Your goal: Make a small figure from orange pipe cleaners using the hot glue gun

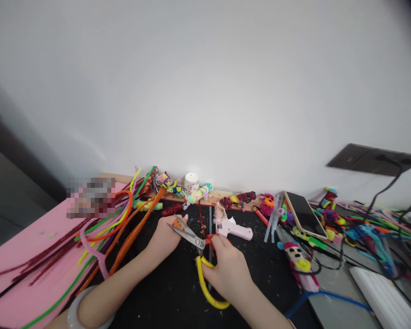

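My right hand (231,269) grips a pair of scissors (193,238) by its handles, one loop yellow and the other orange-red. The blades are spread apart and point left towards my left hand (166,238). Fingers curled, my left hand pinches a small orange fuzzy piece (181,224), probably pipe cleaner, that lies by the blades. Whether the blades touch it I cannot tell. Just beyond my hands, a pale pink glue gun (234,228) rests on the black mat (260,283). A dark red fuzzy roll (172,209) lies behind my left hand.
Long pipe cleaners (123,246) in many colours spread over the pink surface (7,265) at left. Small pipe-cleaner figures, a white cup (191,182) and a phone (306,214) line the wall side. At right are a pink-hatted figure (297,265), cables and a white power strip (385,297).
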Tool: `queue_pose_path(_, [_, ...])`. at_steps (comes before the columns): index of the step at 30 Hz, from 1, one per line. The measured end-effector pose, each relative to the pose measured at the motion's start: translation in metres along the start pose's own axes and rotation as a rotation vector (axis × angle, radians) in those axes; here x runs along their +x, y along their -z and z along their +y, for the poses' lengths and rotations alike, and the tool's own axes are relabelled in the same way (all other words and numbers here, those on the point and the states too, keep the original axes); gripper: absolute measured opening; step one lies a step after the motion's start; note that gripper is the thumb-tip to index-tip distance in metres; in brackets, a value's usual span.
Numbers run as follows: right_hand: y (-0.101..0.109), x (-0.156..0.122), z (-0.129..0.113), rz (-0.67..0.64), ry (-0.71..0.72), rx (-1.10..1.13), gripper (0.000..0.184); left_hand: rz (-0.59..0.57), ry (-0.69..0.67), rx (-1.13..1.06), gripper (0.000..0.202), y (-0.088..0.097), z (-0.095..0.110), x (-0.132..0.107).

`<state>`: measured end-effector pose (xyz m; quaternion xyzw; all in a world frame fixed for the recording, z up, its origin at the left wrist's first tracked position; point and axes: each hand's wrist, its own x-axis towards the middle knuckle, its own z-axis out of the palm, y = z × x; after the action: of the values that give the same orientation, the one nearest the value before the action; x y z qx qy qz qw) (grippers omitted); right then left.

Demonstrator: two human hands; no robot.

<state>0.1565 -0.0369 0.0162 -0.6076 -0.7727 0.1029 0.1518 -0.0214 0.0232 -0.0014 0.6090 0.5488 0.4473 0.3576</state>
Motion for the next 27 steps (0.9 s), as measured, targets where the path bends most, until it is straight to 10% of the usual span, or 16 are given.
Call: queue_pose_path(27, [0.002, 0.001, 0.001, 0.002, -0.025, 0.014, 0.018, 0.006, 0.088, 0.07, 0.036, 0.001, 0.002, 0.001])
